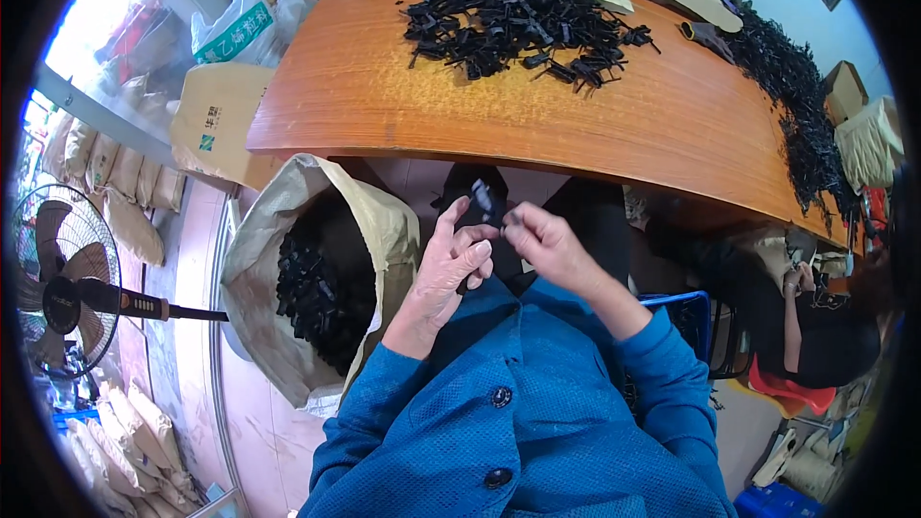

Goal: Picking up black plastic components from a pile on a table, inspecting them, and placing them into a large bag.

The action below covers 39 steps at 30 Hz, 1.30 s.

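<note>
My left hand (443, 269) is raised over my lap in front of the table edge, fingers curled around a small black plastic part (487, 201) with a shiny grey patch. Close beside it, my right hand (549, 245) is closed in a pinch near the part's lower end. What sits between those right fingertips is too small and dark to name. To the left stands an open woven sack (384, 221), holding many black plastic pieces (312, 293). A loose heap of similar black parts (508, 29) lies on the wooden table (336, 96) ahead.
A second heap of black parts (777, 86) runs along the table's right side. There, a seated person in dark clothes (815, 326) works with their hands. A standing fan (67, 293) is at far left, near stacked sacks (125, 441). A blue crate (686, 317) stands to my right.
</note>
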Available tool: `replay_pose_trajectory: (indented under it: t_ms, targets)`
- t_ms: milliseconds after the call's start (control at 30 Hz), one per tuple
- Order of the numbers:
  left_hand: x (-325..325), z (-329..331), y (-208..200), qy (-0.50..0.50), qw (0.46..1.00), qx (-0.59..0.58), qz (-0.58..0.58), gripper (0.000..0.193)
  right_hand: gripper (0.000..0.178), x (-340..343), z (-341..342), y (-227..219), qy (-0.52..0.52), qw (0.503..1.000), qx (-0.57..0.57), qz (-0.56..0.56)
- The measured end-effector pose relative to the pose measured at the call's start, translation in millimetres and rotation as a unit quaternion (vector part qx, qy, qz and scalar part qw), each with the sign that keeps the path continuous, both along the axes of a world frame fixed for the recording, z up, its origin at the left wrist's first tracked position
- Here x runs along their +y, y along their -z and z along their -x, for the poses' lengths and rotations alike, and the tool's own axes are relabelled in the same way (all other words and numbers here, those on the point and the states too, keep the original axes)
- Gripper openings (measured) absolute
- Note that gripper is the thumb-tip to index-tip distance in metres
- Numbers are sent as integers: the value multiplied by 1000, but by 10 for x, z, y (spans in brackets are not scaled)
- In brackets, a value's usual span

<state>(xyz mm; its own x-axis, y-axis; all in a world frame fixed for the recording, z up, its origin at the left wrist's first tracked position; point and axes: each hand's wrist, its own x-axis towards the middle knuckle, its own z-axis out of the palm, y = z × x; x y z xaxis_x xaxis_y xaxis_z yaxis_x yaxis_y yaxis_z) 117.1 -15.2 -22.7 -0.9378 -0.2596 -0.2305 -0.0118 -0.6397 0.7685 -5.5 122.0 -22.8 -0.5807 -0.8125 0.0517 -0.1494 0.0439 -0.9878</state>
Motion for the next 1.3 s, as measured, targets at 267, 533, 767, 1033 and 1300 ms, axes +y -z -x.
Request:
replay_pose_trajectory:
  t_ms: [267, 533, 767, 1033, 1300]
  targets:
    - [-7, -36, 126, 7, 999, 43, -23, 60, 11, 137, -245, 180, -45, 999, 18, 3]
    - [88, -32, 162, -39, 995, 4, 86, 36, 17, 163, -319, 190, 19, 999, 49, 7]
    - [161, -29, 222, -44, 937, 3, 347, 30, 21, 93, -345, 94, -10, 1000, -7, -24]
    - [186, -21, 199, -57, 858, -13, 510, 31, 23, 60, -374, 170, -16, 999, 35, -23]
    - [232, -39, 205, -72, 814, -52, 574, 30, 16, 28, -394, 128, -13, 998, 45, -29]
